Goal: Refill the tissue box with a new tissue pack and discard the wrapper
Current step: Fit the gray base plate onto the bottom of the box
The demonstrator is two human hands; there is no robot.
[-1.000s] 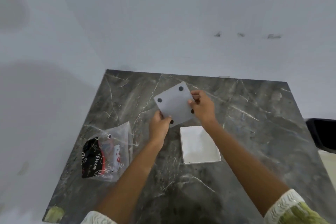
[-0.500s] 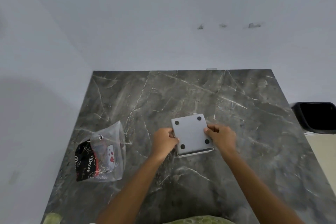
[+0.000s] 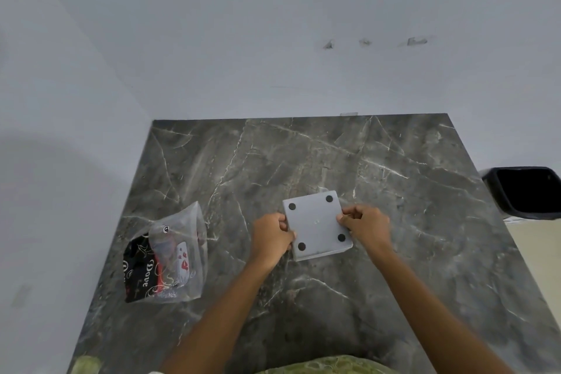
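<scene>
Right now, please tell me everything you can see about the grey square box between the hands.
The box is a flat, matte grey square, plastic by its look, with four black round pads near its corners. It lies bottom-up on the marble table, slightly turned. The left hand and right hand grip opposite edges.

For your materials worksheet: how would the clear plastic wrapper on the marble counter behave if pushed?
The wrapper looks crumpled and thin, so probably floppy and light. On the polished counter it would likely slide or buckle, not roll.
</scene>
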